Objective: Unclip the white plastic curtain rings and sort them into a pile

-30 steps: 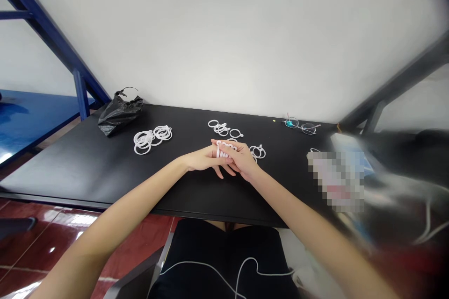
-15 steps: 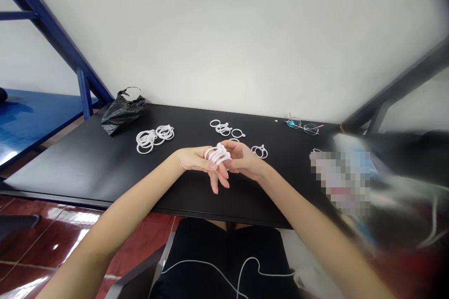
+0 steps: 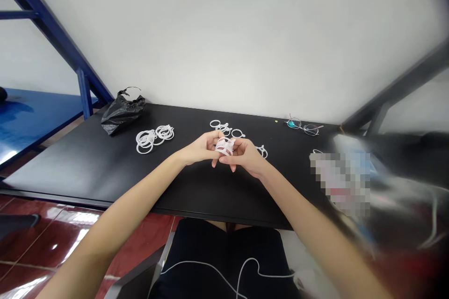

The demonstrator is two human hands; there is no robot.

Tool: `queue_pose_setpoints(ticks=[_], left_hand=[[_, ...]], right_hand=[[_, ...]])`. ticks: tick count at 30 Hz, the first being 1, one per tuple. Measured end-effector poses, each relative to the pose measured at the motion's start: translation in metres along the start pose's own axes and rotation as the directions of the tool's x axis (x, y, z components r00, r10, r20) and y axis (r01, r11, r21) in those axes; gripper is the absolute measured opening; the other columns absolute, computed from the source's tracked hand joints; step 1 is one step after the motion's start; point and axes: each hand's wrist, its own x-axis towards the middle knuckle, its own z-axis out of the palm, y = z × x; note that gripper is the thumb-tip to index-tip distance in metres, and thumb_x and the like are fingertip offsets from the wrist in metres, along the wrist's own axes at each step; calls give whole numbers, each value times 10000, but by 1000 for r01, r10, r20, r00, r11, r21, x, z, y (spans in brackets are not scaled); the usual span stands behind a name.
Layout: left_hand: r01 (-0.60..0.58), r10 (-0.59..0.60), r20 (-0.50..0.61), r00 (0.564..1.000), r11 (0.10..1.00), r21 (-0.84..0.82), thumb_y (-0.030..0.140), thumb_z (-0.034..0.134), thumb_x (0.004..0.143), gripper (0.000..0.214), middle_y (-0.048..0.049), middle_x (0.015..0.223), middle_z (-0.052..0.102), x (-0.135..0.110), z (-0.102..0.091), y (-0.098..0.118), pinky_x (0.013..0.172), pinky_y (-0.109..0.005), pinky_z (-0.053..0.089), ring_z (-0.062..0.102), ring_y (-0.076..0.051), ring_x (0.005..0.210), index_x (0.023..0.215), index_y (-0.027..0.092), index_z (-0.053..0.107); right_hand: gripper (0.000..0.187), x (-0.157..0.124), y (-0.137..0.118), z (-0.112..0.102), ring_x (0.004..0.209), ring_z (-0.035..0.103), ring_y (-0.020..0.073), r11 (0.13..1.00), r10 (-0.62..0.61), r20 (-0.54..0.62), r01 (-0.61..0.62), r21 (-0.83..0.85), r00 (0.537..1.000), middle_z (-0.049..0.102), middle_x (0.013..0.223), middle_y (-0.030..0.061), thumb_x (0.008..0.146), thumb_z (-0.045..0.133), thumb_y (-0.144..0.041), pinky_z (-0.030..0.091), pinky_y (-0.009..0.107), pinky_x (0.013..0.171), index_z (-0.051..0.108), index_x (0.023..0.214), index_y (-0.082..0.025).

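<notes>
Between my two hands, above the black table (image 3: 105,168), is a stack of white curtain rings (image 3: 224,146). My left hand (image 3: 203,148) grips the stack from the left, thumb in front and fingers behind. From the right, my right hand (image 3: 245,156) pinches the same rings at their small knobs. More loose white rings (image 3: 237,133) lie just behind my hands, partly covered by them. Another ring pair (image 3: 262,151) shows beside my right hand, half hidden by it. A pile of white rings (image 3: 145,140) rests to the left.
A crumpled black plastic bag (image 3: 122,111) sits at the back left. Eyeglasses (image 3: 303,126) lie near the wall at the back right. A blurred, pixelated item with clear plastic (image 3: 386,187) is at the right. A white cable (image 3: 206,264) runs across my lap.
The rings, which were around my left hand's fingers, are now off them and held between both hands. My left hand has moved up and its fingers have curled around the stack.
</notes>
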Motion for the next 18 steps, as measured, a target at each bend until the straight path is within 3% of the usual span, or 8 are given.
queue_pose_setpoints(ticks=[4, 9, 12, 15, 18], left_hand=[[-55, 75, -168, 983, 991, 123, 159, 673, 708, 302, 49, 714, 588, 4, 6, -9, 416, -138, 389, 507, -48, 501, 911, 178, 451], [-67, 89, -224, 970, 992, 107, 228, 567, 765, 197, 50, 721, 549, 8, 10, -22, 427, -162, 364, 467, -56, 501, 909, 189, 438], [-67, 132, -236, 963, 962, 264, 233, 513, 816, 205, 30, 772, 574, 9, 7, -29, 486, -188, 405, 488, -71, 534, 1012, 186, 474], [-127, 263, -166, 950, 815, 565, 249, 533, 825, 396, -65, 1026, 652, 6, 2, -29, 717, -269, 496, 620, -154, 810, 1213, 174, 514], [-105, 226, -57, 972, 645, 757, 248, 507, 854, 482, -93, 1090, 685, 2, -3, -23, 823, -311, 485, 652, -212, 933, 1329, 170, 512]], right_hand=[[328, 0, 1, 2, 490, 596, 85, 998, -24, -86, 20, -53, 996, 703, 719, 9, 589, 889, -293, 525, 207, 467, 687, 798, -141], [396, 0, -5, 4, 522, 658, 124, 998, 22, -149, -30, -49, 989, 693, 650, 2, 543, 906, -347, 572, 231, 518, 697, 806, -138], [423, 0, -6, 5, 543, 676, 135, 998, 36, -160, -44, -47, 986, 693, 644, 7, 550, 899, -386, 584, 236, 536, 703, 824, -130], [426, -1, -2, 8, 528, 676, 136, 995, 70, -135, -78, -59, 988, 693, 647, 14, 569, 887, -418, 584, 235, 528, 704, 818, -125], [401, -2, 0, 11, 548, 692, 145, 989, 135, -97, -141, -49, 986, 702, 661, 23, 602, 877, -411, 589, 233, 542, 706, 826, -127]])
